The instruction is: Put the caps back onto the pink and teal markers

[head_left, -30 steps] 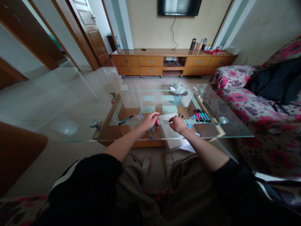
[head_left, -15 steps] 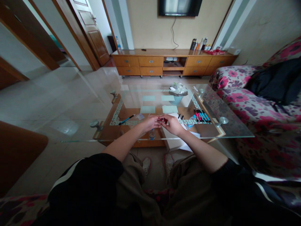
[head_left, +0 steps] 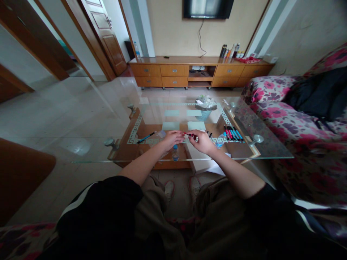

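Over the near edge of the glass table [head_left: 151, 155], my two hands meet almost fingertip to fingertip. My right hand [head_left: 202, 141] is closed around a short red-and-black pen part [head_left: 192, 136], whose thin red end points left. My left hand [head_left: 173, 139] has its fingers curled together beside that red end; what they pinch, if anything, is hidden. A blue-and-black pen [head_left: 146, 137] lies to the left, near a small clear plastic piece [head_left: 161, 134]. Just past my right hand are small black parts [head_left: 209, 135], partly covered. A row of pink, black and blue pens [head_left: 233, 133] lies further right.
Below the glass are a water bottle [head_left: 175, 153], a white box [head_left: 200, 165] and a lined waste basket [head_left: 205, 112]. A flowered sofa [head_left: 271, 112] with a black bag [head_left: 320, 94] stands right. A wooden TV cabinet [head_left: 173, 70] runs along the wall.
My hands have drawn slightly apart, the right one shifting right. The red-and-black pen part now shows more clearly between them.
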A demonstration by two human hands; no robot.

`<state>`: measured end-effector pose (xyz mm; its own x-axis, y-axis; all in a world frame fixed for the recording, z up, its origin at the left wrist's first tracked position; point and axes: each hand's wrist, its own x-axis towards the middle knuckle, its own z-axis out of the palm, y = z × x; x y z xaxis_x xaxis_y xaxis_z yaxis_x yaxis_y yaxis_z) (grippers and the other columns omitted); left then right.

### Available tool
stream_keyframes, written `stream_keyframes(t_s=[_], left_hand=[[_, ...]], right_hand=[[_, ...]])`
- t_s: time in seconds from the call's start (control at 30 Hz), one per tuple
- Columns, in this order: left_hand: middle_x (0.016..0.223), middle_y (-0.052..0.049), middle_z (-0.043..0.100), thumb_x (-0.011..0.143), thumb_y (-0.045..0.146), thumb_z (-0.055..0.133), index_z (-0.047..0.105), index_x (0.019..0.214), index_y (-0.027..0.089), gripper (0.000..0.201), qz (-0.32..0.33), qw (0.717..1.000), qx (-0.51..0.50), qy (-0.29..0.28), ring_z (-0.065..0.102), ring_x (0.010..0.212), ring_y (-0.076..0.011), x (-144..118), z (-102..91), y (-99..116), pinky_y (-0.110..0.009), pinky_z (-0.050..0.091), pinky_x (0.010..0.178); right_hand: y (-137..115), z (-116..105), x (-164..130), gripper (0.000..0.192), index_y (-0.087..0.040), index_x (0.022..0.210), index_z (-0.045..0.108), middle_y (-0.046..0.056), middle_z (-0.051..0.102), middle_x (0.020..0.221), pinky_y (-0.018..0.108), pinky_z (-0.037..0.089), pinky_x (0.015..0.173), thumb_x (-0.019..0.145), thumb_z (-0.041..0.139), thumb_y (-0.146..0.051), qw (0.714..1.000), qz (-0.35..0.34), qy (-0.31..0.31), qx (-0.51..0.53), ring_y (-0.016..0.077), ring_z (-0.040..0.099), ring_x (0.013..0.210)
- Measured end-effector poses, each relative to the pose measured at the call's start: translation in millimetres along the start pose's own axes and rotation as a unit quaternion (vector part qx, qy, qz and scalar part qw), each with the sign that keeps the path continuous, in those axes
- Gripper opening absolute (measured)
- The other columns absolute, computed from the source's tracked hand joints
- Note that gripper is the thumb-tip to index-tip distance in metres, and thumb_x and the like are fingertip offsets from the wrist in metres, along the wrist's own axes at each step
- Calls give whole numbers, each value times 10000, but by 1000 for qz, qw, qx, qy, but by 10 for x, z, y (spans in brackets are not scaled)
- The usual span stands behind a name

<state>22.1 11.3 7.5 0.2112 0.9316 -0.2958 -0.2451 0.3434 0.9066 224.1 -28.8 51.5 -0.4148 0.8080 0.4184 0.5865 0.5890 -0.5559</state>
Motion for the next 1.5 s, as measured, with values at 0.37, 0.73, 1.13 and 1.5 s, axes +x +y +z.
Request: stream_keyframes(t_s=[0.37,0.73,1.13,1.5], left_hand=[[925,-71,771,896,260,653,731,888,164,124,237,904,355,-31,687,814,-174,98,-89,-93,-283,526,793],[959,-68,723,818,311,772,844,901,280,114,234,839,490,21,622,961,-237,76,-182,-126,-383,450,1003],[885,-73,676,940,382,615,820,906,236,254,243,820,518,7,603,936,-234,61,-210,-87,-344,435,943],[1068,-108,685,929,249,545,774,1012,215,246,274,789,550,13,620,1023,-256,23,-327,-38,-371,431,1050]], right_hand=[[236,38,-44,310,-202,1176,770,90,754,1001,270,465,824,941,570,-177,977,27,-179,-115,198,675,878],[373,145,-72,263,-222,1035,817,76,713,888,304,506,813,836,683,-116,976,-21,-192,-98,213,669,827],[377,50,-42,224,-195,1035,798,72,719,898,277,480,785,890,629,-163,983,-3,-159,-93,184,645,793],[801,-397,-61,363,-114,1073,745,167,728,1083,385,490,986,925,419,-173,953,201,191,-119,271,656,1015]])
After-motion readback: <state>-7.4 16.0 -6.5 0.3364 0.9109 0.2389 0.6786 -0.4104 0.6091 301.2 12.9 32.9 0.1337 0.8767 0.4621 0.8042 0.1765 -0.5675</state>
